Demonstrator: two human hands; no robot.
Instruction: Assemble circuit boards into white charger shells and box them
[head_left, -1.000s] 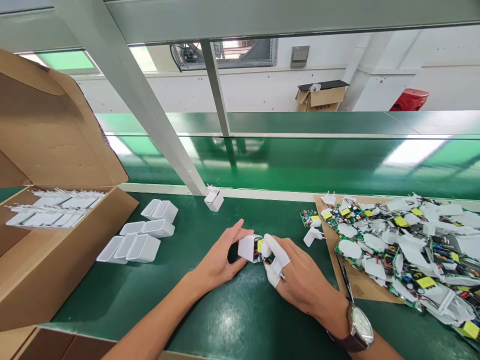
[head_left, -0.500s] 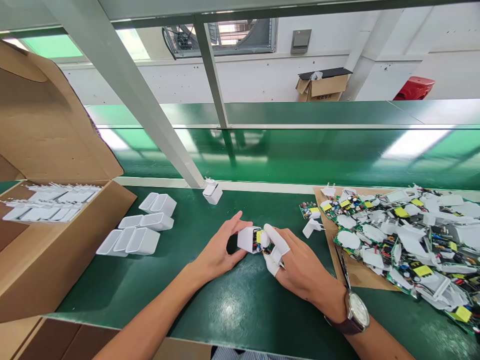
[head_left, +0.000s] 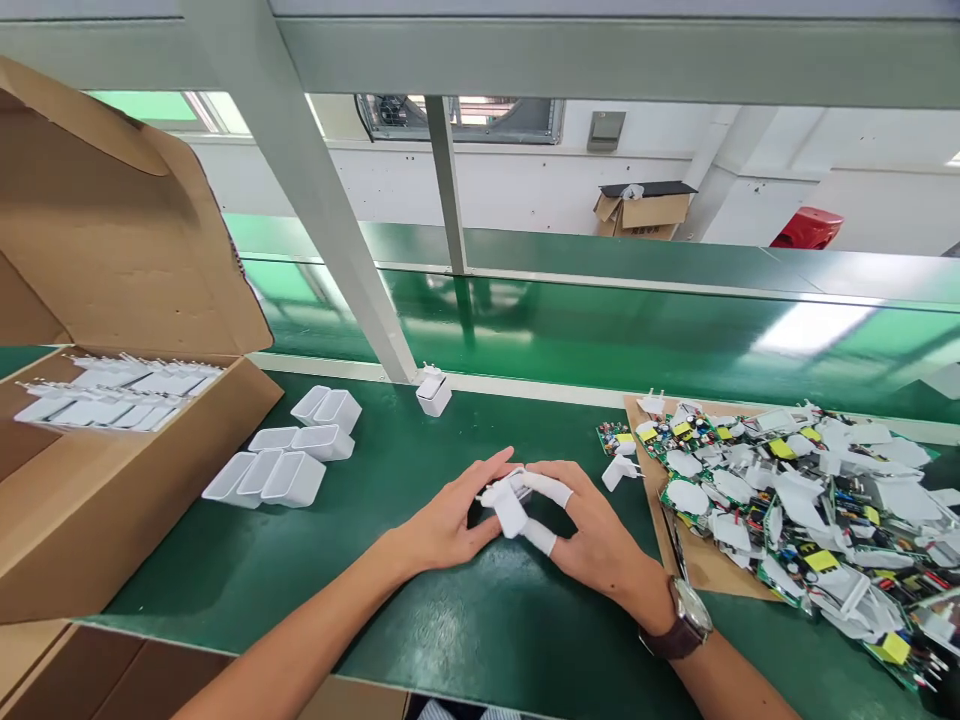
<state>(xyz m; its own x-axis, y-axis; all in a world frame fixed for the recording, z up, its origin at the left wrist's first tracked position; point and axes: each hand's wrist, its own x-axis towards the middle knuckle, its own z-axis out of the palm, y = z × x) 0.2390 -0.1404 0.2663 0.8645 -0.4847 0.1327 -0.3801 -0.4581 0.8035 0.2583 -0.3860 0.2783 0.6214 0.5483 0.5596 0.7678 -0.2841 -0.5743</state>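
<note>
My left hand [head_left: 442, 518] and my right hand [head_left: 596, 525] meet over the middle of the bench, both closed on a white plug adapter [head_left: 511, 512]. Its prongs point left, toward my left fingers. White finger cots cover the thumb and index finger of my right hand, which grip the adapter from the right. My left thumb and fingers touch its left side; the inside of the adapter is mostly hidden. Farther back stands another white adapter [head_left: 433, 393] near the post. A white plug cover [head_left: 619, 471] and a small circuit board [head_left: 615, 438] lie right of my hands.
Several open white housings [head_left: 294, 478] sit in rows at left, beside a cardboard box [head_left: 142, 510] holding white plug pieces. On the right, a pile of circuit boards [head_left: 795, 490] covers a cardboard sheet, with tweezers [head_left: 673, 540] at its edge. A grey post [head_left: 330, 200] rises behind.
The adapter has turned in my hands: its prongs now point left, and the circuit board seen earlier between its white parts is out of sight. The head view has tilted.
</note>
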